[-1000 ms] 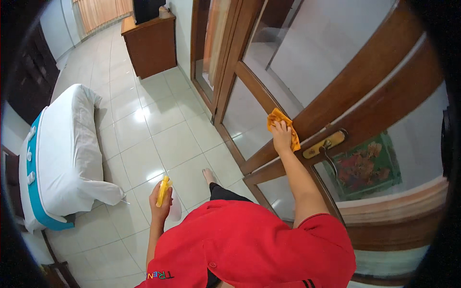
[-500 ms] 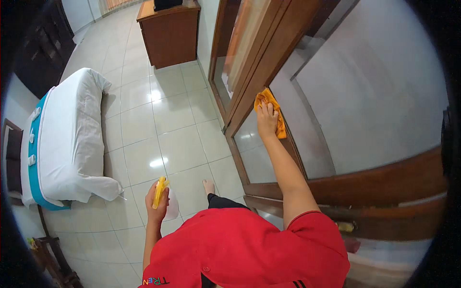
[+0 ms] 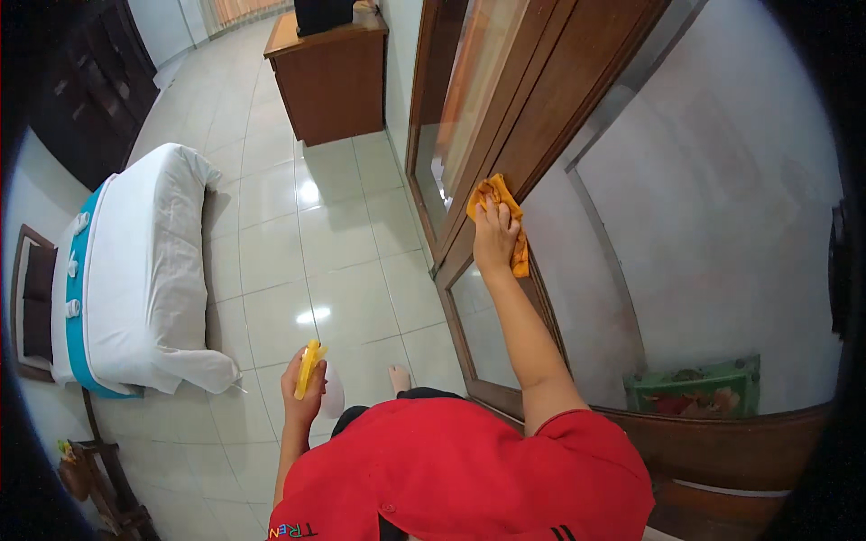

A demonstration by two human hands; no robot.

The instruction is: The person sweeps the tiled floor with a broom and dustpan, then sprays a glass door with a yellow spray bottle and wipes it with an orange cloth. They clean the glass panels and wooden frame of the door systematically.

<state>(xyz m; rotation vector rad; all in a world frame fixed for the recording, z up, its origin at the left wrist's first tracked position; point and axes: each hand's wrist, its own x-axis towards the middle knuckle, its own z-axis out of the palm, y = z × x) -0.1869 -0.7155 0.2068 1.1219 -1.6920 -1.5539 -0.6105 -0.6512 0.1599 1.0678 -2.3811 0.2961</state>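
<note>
My right hand presses an orange cloth against the brown wooden frame of a glass-panelled door, at arm's length. Its fingers are bent over the cloth, which spreads out past them on both sides. To the right of the cloth is a large glass pane. Lower down on the left, my left hand is wrapped round the neck of a spray bottle with a yellow trigger head. The bottle's pale, see-through body shows partly behind that hand, above the floor.
A bed with a white cover and a teal runner stands at left. A brown wooden cabinet sits ahead by the wall. Pale glossy tiles cover the floor. A green-edged object shows in the glass at lower right.
My right hand and the cloth have shifted slightly left and down along the wooden frame. The view has turned a little, and the green-edged object has come into sight. The left hand still grips the bottle.
</note>
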